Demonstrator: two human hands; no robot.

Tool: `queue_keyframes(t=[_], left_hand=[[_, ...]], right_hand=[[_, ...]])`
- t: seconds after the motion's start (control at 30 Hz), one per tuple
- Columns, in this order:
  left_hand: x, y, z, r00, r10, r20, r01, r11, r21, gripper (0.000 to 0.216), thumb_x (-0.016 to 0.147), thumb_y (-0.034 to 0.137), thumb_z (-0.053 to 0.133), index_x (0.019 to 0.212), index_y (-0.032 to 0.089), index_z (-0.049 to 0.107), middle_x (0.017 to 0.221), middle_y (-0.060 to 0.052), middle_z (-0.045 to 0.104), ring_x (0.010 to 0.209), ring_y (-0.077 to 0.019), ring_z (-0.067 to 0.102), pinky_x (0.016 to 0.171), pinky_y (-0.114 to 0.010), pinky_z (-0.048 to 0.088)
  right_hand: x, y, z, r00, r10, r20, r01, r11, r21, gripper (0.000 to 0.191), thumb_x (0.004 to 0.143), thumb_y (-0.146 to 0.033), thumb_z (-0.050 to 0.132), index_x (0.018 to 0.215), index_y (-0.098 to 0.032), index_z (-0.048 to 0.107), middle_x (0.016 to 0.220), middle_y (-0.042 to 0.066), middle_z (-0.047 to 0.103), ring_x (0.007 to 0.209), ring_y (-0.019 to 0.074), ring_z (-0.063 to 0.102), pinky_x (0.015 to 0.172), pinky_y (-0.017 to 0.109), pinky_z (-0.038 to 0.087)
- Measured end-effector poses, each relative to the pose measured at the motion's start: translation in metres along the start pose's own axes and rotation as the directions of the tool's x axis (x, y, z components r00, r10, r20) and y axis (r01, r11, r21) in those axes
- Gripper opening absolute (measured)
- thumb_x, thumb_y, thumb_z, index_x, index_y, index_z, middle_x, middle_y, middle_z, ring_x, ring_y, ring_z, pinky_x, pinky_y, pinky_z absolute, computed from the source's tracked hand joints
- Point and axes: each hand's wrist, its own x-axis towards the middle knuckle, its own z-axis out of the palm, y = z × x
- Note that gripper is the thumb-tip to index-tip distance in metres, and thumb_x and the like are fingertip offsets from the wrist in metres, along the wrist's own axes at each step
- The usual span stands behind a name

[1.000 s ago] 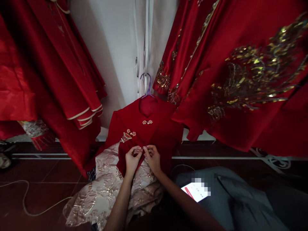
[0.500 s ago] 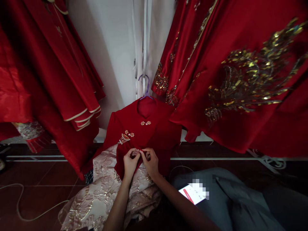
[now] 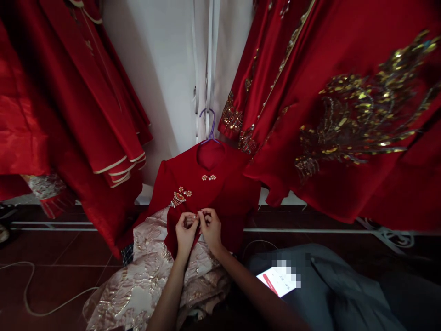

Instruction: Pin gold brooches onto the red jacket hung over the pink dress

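A red jacket (image 3: pixel 225 188) hangs from a purple hanger (image 3: pixel 211 126), with pearly flower clasps (image 3: pixel 208 177) at the collar and a jewelled fan-shaped brooch (image 3: pixel 178 198) on its chest. Low on the jacket's front, my left hand (image 3: pixel 186 232) has thumb and forefinger pinched together. Close against it is my right hand (image 3: pixel 211 227), pinching at the same spot with its fingertips beside the left ones. Both seem to grip the jacket's front; any small fastener between the fingertips is too small to make out. Below spreads a pale pink and gold brocade skirt (image 3: pixel 138 280).
Red garments (image 3: pixel 113 115) with cream piping hang at left, and a red sequinned dress (image 3: pixel 344 193) at right. A white rack bar (image 3: pixel 292 230) runs low behind. A lit phone (image 3: pixel 275 282) rests on grey cloth (image 3: pixel 330 276). A white cable (image 3: pixel 29 294) lies on the tiled floor.
My right hand has shifted slightly left and its fingers have changed position at the pinch. My left hand stays nearly in place. The view has moved a little.
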Motion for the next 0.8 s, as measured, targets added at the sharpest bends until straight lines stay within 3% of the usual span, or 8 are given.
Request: queue_keyframes(t=[0.17,0.37,0.6,0.8], left_hand=[[0.0001,-0.0010,0.0005,0.999,0.009,0.040,-0.011,0.999,0.045,0.020,0.070,0.028,0.066,0.082,0.015,0.059,0.076,-0.002,0.063,0.069,-0.0119,0.060,0.067,-0.023,0.049],[-0.0004,0.0020,0.0016,0.997,-0.021,0.076,0.012,0.993,0.116,0.025,0.068,0.030,0.067,0.087,0.014,0.062,0.080,-0.004,0.066,0.069,-0.0126,0.061,0.065,-0.022,0.049],[-0.0006,0.0027,0.0020,0.998,-0.043,0.036,0.040,0.995,0.086,0.026,0.067,0.033,0.067,0.083,0.013,0.063,0.074,-0.005,0.068,0.067,-0.0136,0.063,0.065,-0.023,0.051],[-0.0008,0.0022,0.0014,0.995,-0.103,0.010,0.102,0.993,0.059,0.026,0.066,0.032,0.068,0.082,0.012,0.065,0.078,-0.006,0.069,0.070,-0.0147,0.065,0.069,-0.025,0.052]], right_hand=[[0.0011,0.0064,-0.0007,1.000,0.007,0.016,-0.007,0.999,0.036,0.022,0.083,-0.038,0.052,0.090,-0.017,0.055,0.081,0.005,0.063,0.060,0.0121,0.060,0.050,0.021,0.047],[-0.0025,0.0057,-0.0040,0.998,-0.020,-0.067,0.026,0.995,0.100,0.021,0.085,-0.036,0.050,0.095,-0.018,0.050,0.088,0.007,0.063,0.076,0.0149,0.064,0.066,0.026,0.052],[-0.0025,0.0063,-0.0041,0.999,-0.031,-0.015,0.032,0.999,0.021,0.022,0.084,-0.038,0.051,0.092,-0.018,0.053,0.082,0.006,0.063,0.068,0.0138,0.061,0.060,0.025,0.051],[-0.0017,0.0066,-0.0045,1.000,-0.018,0.005,0.018,0.998,0.063,0.021,0.085,-0.036,0.050,0.094,-0.017,0.052,0.086,0.006,0.062,0.071,0.0133,0.062,0.064,0.025,0.052]])
